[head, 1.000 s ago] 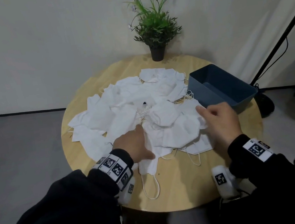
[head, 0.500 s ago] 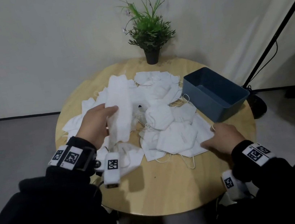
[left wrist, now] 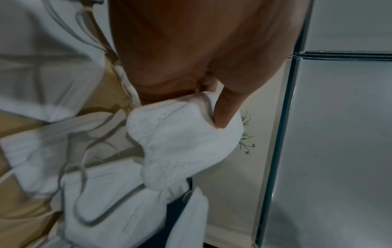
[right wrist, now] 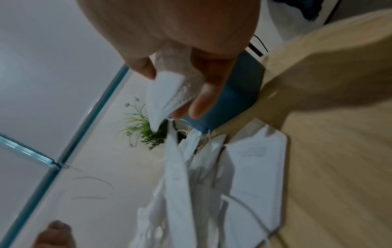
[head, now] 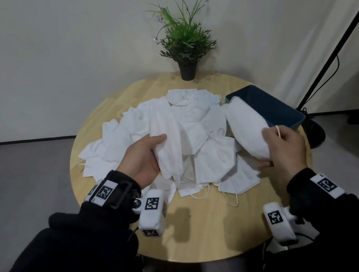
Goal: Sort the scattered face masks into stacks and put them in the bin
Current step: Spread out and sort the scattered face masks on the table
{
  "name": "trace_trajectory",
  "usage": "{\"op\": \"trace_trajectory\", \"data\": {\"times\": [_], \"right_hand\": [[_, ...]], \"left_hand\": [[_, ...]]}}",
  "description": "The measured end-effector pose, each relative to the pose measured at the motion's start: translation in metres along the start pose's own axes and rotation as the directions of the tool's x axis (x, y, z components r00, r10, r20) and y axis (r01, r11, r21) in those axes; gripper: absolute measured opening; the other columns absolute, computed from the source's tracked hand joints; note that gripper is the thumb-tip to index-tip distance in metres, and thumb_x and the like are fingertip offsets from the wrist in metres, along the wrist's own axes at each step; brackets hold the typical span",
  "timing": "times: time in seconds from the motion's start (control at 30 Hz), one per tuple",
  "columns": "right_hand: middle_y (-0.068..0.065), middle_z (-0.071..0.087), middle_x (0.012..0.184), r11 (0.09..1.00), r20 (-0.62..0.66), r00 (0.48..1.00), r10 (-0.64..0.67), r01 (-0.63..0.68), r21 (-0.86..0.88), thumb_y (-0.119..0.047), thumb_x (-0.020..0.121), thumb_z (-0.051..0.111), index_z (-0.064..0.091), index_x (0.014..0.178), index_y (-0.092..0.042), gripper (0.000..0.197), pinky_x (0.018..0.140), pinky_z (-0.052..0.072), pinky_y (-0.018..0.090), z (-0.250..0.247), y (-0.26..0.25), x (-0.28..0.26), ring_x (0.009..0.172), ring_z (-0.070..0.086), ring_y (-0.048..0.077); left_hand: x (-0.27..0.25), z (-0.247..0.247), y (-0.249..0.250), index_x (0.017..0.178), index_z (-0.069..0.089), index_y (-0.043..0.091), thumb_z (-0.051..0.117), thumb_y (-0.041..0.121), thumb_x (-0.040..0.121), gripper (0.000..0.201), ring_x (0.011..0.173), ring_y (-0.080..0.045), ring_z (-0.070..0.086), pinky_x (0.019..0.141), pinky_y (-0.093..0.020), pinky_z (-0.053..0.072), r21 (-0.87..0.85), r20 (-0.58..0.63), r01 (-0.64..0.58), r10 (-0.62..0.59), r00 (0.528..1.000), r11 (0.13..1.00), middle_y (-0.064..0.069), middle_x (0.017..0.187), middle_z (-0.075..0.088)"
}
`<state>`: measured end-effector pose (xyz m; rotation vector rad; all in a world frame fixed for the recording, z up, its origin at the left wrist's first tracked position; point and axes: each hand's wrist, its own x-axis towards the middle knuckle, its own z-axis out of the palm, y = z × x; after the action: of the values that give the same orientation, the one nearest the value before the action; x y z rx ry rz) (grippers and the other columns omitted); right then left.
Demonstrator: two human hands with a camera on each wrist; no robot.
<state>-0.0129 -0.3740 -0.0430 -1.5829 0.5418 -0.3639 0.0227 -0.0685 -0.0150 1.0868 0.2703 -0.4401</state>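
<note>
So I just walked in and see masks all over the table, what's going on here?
A person is sorting white face masks. The left hand holds one mask lifted over the pile, and the right hand pinches another mask raised beside the blue bin. The rest lie scattered on the round wooden table. No neat stack shows yet, and no mask is seen in the bin.

The face masks (head: pixel 196 133) look like soft, matt white nonwoven cloth with a stitched, embossed edge and thin elastic ear loops (head: pixel 231 200). The round table (head: pixel 210 230) is pale wood with a smooth, faintly satin grain. The bin (head: pixel 268 104) looks like smooth dark-blue plastic, and the plant pot (head: pixel 188 71) is matt black.
</note>
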Motion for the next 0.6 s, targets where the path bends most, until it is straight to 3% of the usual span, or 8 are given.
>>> {"op": "trace_trajectory", "data": {"times": [0.13,0.23,0.3,0.37,0.43,0.5,0.6], "right_hand": [[0.011,0.073,0.101,0.972,0.267,0.961,0.067,-0.124,0.201,-0.012,0.09,0.077,0.068,0.098,-0.012,0.012,0.062,0.062,0.042,0.01,-0.005,-0.013,0.086,0.073,0.03],[0.009,0.075,0.097,0.965,0.379,0.926,0.007,-0.106,0.241,-0.005,0.087,0.077,0.068,0.099,-0.012,0.016,0.064,0.063,0.042,0.021,-0.009,-0.021,0.083,0.075,0.028],[0.011,0.073,0.094,0.963,0.456,0.889,-0.043,-0.084,0.255,-0.002,0.085,0.077,0.068,0.098,-0.006,0.016,0.067,0.062,0.041,0.03,-0.012,-0.027,0.082,0.073,0.028],[0.015,0.068,0.092,0.971,0.504,0.861,-0.071,-0.055,0.231,-0.005,0.085,0.078,0.068,0.093,-0.002,0.014,0.072,0.06,0.039,0.039,-0.012,-0.033,0.083,0.068,0.027],[0.017,0.061,0.086,0.981,0.479,0.877,-0.021,-0.073,0.178,-0.014,0.089,0.077,0.066,0.086,-0.002,0.017,0.069,0.057,0.036,0.045,-0.011,-0.036,0.079,0.061,0.027],[0.014,0.063,0.083,0.963,0.381,0.914,0.137,-0.213,0.165,-0.022,0.094,0.074,0.067,0.087,-0.004,0.02,0.07,0.061,0.038,0.044,-0.011,-0.031,0.076,0.064,0.024],[0.008,0.075,0.094,0.907,0.316,0.889,0.332,-0.393,0.153,-0.032,0.092,0.076,0.069,0.1,-0.008,0.026,0.082,0.063,0.047,0.036,-0.008,-0.022,0.088,0.077,0.024]], "left_hand": [[0.0,0.007,-0.004,0.135,0.064,0.005,0.06,0.015,0.101,0.036,0.113,-0.029,0.072,0.089,-0.043,0.06,-0.006,0.039,0.022,-0.022,0.999,1.0,-0.013,0.128,0.073],[0.001,0.016,-0.014,0.133,0.067,0.008,0.066,0.02,0.098,0.037,0.123,-0.033,0.065,0.107,-0.052,0.052,0.018,0.1,0.034,-0.036,0.994,0.999,-0.012,0.132,0.069],[0.001,0.026,-0.025,0.13,0.069,0.01,0.069,0.022,0.096,0.036,0.125,-0.035,0.06,0.112,-0.057,0.046,0.038,0.152,0.024,-0.03,0.988,0.999,-0.013,0.132,0.066],[0.001,0.035,-0.033,0.132,0.067,0.004,0.067,0.018,0.097,0.038,0.121,-0.036,0.064,0.108,-0.055,0.05,0.04,0.159,-0.016,0.009,0.987,0.999,-0.017,0.133,0.068],[0.003,0.036,-0.028,0.131,0.065,-0.002,0.067,0.015,0.095,0.04,0.12,-0.037,0.067,0.099,-0.049,0.056,0.041,0.089,-0.083,0.079,0.993,0.996,-0.02,0.128,0.071],[0.007,0.024,-0.014,0.13,0.065,-0.001,0.069,0.015,0.094,0.04,0.118,-0.037,0.069,0.091,-0.044,0.057,0.038,0.0,-0.155,0.156,0.988,0.987,-0.019,0.123,0.073],[0.003,0.005,0.009,0.123,0.07,0.0,0.069,0.009,0.095,0.029,0.108,-0.03,0.074,0.082,-0.038,0.059,0.165,-0.053,-0.352,0.364,0.93,0.922,-0.014,0.116,0.077]]}}
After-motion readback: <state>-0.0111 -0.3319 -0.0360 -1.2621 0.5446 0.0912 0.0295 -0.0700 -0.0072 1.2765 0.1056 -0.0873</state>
